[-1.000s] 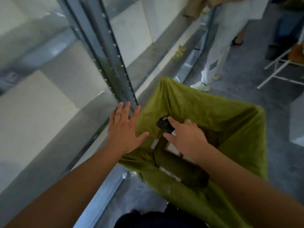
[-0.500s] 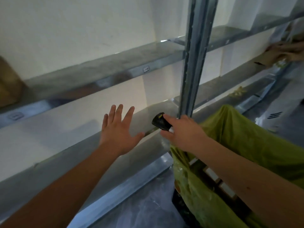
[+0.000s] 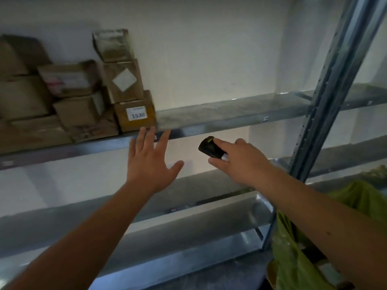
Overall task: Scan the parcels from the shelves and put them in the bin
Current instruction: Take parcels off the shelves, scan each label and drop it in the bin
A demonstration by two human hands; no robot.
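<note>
Both bare arms reach forward and up from the lower edge of the view, the left from the lower left, the right from the lower right. The left hand (image 3: 149, 162) is spread flat, fingers straight and thumb splayed out, holding nothing. The right hand (image 3: 238, 162) grips a small black scanner (image 3: 210, 146), index finger laid along its top, apparently on its button.

shelves (image 3: 230, 120): dull grey metal; parcels (image 3: 134, 110): matt brown cardboard; scanner (image 3: 210, 146): glossy black plastic
</note>
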